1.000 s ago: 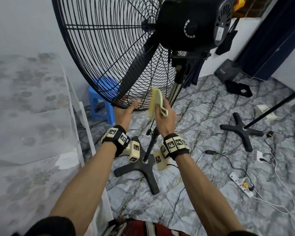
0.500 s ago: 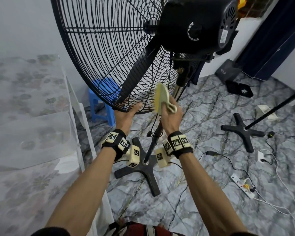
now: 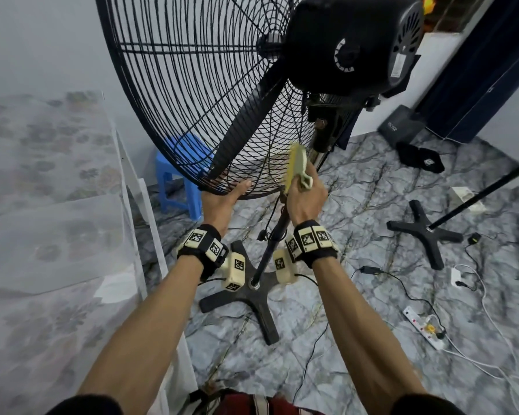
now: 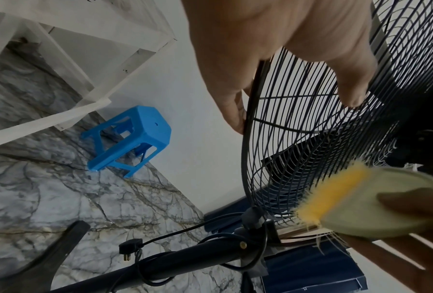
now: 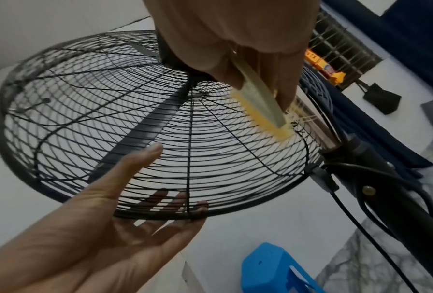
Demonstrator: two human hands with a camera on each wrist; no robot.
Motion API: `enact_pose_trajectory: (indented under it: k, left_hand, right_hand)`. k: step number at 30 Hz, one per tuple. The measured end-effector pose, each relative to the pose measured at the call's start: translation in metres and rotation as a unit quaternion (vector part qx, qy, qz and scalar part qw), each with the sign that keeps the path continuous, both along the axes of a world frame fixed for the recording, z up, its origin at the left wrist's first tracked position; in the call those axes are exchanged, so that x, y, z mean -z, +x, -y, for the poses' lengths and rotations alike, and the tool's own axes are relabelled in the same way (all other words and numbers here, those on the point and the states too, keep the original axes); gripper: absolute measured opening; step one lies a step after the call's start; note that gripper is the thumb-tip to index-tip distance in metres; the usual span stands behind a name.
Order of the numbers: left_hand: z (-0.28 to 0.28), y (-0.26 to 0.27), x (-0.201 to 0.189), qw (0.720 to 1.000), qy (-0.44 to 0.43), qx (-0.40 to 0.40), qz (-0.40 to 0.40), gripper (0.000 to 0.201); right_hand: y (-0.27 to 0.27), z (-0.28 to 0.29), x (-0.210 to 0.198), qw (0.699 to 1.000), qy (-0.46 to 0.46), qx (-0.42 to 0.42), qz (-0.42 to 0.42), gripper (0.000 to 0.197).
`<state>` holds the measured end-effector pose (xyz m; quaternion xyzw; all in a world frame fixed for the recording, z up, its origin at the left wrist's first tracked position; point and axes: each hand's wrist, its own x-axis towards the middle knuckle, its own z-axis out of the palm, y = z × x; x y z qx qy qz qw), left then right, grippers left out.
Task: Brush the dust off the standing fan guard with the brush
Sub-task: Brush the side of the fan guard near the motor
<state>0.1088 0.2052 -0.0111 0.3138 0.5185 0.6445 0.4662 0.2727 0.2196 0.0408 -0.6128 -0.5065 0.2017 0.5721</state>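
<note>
The black wire fan guard (image 3: 192, 94) fills the top of the head view, with the motor housing (image 3: 357, 46) behind it. My left hand (image 3: 222, 199) supports the guard's bottom rim, thumb on the near grille and straight fingers on the far side (image 5: 160, 198). My right hand (image 3: 306, 199) grips a pale green brush (image 3: 296, 163) with yellow bristles. The bristles press on the lower rear grille (image 5: 210, 138) close to the fan pole (image 3: 274, 238). In the wrist views the brush (image 4: 361, 198) (image 5: 260, 103) is blurred.
The fan's cross base (image 3: 252, 295) stands on the marble floor between my arms. A blue stool (image 3: 177, 175) sits behind the guard and a cloth-covered white table (image 3: 57, 205) at left. A second stand base (image 3: 426, 235), a power strip (image 3: 423, 327) and cables lie at right.
The brush has slid up and to the right along the lower grille, toward the pole. My left hand has stayed at the bottom rim.
</note>
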Motion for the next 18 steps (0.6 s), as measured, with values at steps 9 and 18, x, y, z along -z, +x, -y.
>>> enact_pose_trajectory:
  k: [9, 18]
  left_hand:
    - [0.0, -0.002, 0.002, 1.0, 0.011, -0.007, 0.005, 0.056]
    - [-0.005, -0.006, 0.005, 1.0, 0.017, 0.001, 0.013, 0.066]
  right_hand:
    - [0.016, 0.013, -0.011, 0.971, -0.04, -0.197, -0.133, 0.041]
    - [-0.002, 0.002, -0.017, 0.996, -0.048, -0.065, -0.032, 0.041]
